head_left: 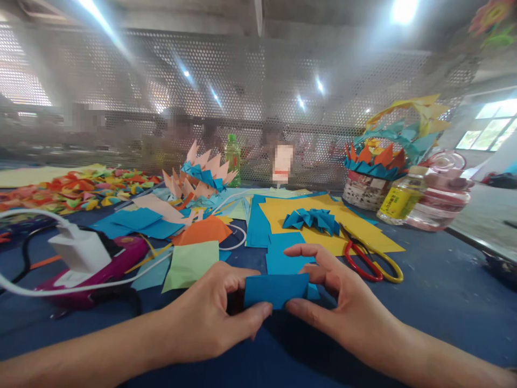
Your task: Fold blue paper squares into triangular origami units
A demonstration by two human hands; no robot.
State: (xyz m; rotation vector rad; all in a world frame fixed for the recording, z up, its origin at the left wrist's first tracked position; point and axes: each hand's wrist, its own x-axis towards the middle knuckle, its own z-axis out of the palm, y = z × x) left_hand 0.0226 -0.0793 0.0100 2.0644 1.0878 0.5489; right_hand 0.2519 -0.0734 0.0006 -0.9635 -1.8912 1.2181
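A small folded blue paper [277,289] is held between both my hands just above the dark blue table [436,280]. My left hand [210,318] pinches its left end with thumb and curled fingers. My right hand [335,302] grips the right end, thumb below and fingers arched over the top. Behind the paper lie more blue sheets [285,256], a yellow sheet [323,215] with a cluster of folded blue pieces [312,220] on it, and red and yellow scissors [369,258].
Green [189,264], orange [204,230] and blue [137,222] papers lie left of centre. A white charger [78,250] sits on a magenta device [100,269] with cables. A heap of folded coloured pieces [76,191], a paper basket [379,161], bottles [399,202] and a jar [442,196] stand around. A perforated screen [258,97] is behind.
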